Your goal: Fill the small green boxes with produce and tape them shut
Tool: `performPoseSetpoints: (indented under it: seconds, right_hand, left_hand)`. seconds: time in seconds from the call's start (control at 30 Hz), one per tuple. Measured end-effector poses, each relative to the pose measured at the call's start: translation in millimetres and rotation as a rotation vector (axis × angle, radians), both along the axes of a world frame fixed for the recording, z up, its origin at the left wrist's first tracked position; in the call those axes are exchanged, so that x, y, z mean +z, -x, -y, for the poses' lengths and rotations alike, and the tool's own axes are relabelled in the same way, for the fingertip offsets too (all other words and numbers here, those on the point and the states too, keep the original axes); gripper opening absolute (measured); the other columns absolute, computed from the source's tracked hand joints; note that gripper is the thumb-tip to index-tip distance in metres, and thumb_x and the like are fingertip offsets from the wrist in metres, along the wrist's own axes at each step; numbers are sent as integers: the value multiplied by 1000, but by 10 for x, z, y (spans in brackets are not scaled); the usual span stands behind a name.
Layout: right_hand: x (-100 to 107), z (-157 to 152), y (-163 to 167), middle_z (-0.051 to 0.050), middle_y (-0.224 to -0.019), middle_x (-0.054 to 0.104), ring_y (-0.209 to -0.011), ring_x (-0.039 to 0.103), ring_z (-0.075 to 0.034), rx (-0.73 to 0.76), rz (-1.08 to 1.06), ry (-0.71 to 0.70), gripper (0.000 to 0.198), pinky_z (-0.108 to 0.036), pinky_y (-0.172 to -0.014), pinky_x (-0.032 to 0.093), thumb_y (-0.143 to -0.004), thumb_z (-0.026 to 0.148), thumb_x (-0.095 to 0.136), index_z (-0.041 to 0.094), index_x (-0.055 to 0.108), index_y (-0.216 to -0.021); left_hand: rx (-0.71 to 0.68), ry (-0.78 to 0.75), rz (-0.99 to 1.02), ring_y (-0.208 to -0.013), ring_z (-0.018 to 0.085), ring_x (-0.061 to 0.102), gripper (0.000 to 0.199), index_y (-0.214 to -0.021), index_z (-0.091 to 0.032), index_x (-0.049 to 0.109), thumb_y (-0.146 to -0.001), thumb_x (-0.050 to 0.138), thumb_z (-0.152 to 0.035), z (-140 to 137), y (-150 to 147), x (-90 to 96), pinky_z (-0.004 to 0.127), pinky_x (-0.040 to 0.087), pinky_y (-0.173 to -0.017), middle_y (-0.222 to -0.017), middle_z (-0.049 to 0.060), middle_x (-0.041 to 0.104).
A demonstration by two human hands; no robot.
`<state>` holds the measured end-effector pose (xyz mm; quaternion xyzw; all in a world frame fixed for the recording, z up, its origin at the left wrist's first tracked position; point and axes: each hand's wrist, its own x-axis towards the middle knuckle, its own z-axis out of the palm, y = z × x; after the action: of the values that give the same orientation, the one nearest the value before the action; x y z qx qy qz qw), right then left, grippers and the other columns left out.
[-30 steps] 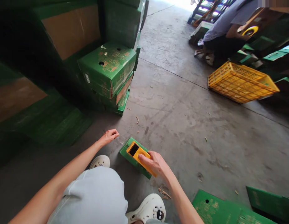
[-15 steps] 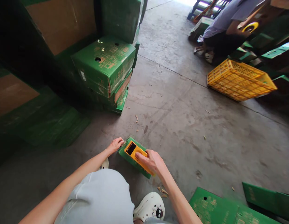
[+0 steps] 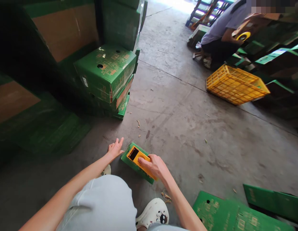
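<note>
My right hand (image 3: pixel 154 166) is wrapped round a yellow handheld device (image 3: pixel 142 154) with a dark window at its far end; its exact kind I cannot make out. The thumb lies along the device's top face. Beneath it on the floor is a small green box (image 3: pixel 124 156), partly covered by the device and the hand. My left hand (image 3: pixel 114 149) is just off the box's left end, fingers spread, holding nothing. Whether its thumb touches the box's corner I cannot tell.
Green cartons (image 3: pixel 105 73) are stacked at the left. A flattened green carton (image 3: pixel 218 210) lies at the lower right. Farther off, a yellow crate (image 3: pixel 235 85) stands near a crouching person (image 3: pixel 217 32) holding a yellow roll (image 3: pixel 244 37). My white clog (image 3: pixel 153 211) is close by.
My left hand has come away from the box's end and its fingers have spread. My right hand keeps its hold on the yellow device. The whole view has shifted slightly.
</note>
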<state>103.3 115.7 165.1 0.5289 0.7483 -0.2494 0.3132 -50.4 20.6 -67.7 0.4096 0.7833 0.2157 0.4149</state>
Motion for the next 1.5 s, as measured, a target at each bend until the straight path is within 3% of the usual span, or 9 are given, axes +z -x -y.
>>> performPoseSetpoints:
  seconds: [0.1, 0.2, 0.4, 0.53, 0.73, 0.83, 0.97, 1.27, 1.5]
  right_hand:
    - [1, -2, -8, -5, -78, 69, -71, 61, -18, 4, 9, 9, 47, -27, -56, 29, -91, 62, 54, 18, 67, -81]
    - [8, -10, 2, -6, -80, 70, -71, 61, -18, 2, 13, 4, 48, -26, -57, 29, -90, 64, 56, 18, 67, -81]
    - [14, -9, 20, -6, -79, 71, -70, 62, -18, -16, 6, 12, 47, -27, -56, 31, -89, 63, 57, 19, 68, -80]
    - [0, -15, 9, -7, -79, 71, -71, 63, -19, 3, -8, 11, 49, -27, -55, 32, -89, 65, 58, 18, 69, -79]
    - [17, -51, -57, -6, -76, 73, -61, 66, -18, -135, -121, 226, 50, -24, -51, 38, -87, 68, 60, 18, 69, -87]
    - [33, -52, -51, -5, -75, 74, -59, 68, -18, -190, -175, 334, 50, -23, -49, 41, -82, 69, 68, 19, 68, -90]
    - [77, -99, -124, -3, -72, 71, -62, 66, -18, -148, -171, 279, 48, -22, -49, 39, -81, 68, 69, 20, 67, -81]
    - [440, -274, -952, -1, -70, 61, -63, 52, -15, -127, 3, 218, 61, -26, -51, 29, -82, 78, 56, 18, 61, -75]
    - [444, -237, -851, -2, -74, 63, -67, 55, -17, -96, 46, 176, 53, -27, -53, 30, -83, 72, 59, 19, 61, -77]
  left_hand:
    - [25, -64, 39, -124, 30, 68, 45, -146, -26, 58, -103, 51, -32, 156, -46, 14, 44, 50, -110, -138, 13, 66]
    - [64, -204, 215, -137, 22, 60, 53, -155, -25, 49, -111, 25, -40, 273, -189, 12, 37, 47, -116, -149, 9, 63]
    - [50, -232, 697, -156, 31, 35, 72, -164, -21, 36, -105, 25, -62, 326, -220, -116, 48, 32, -128, -165, 6, 45]
    - [-58, -371, 607, -163, 28, 14, 75, -169, -30, 21, -99, 44, -45, 319, -2, -68, 52, 17, -132, -176, 2, 20]
    - [-569, -452, 267, -161, 47, -4, 131, -167, -26, 26, -59, 94, -58, 87, 105, 137, 64, 17, -128, -176, 13, -15]
    - [-579, -464, 185, -161, 45, 9, 133, -164, -28, 35, -52, 94, -69, 2, 100, 156, 58, 21, -129, -177, 13, -7]
    - [-569, -442, 126, -160, 43, 17, 131, -164, -32, 35, -53, 92, -73, 8, 117, 182, 63, 16, -129, -177, 14, 10]
    - [-540, -423, 98, -157, 45, 25, 126, -162, -36, 37, -54, 91, -73, 13, 98, 247, 70, 3, -126, -172, 13, 25]
    - [-534, -446, 94, -157, 43, 25, 122, -161, -37, 39, -56, 90, -72, 36, 90, 221, 68, 2, -126, -170, 12, 28]
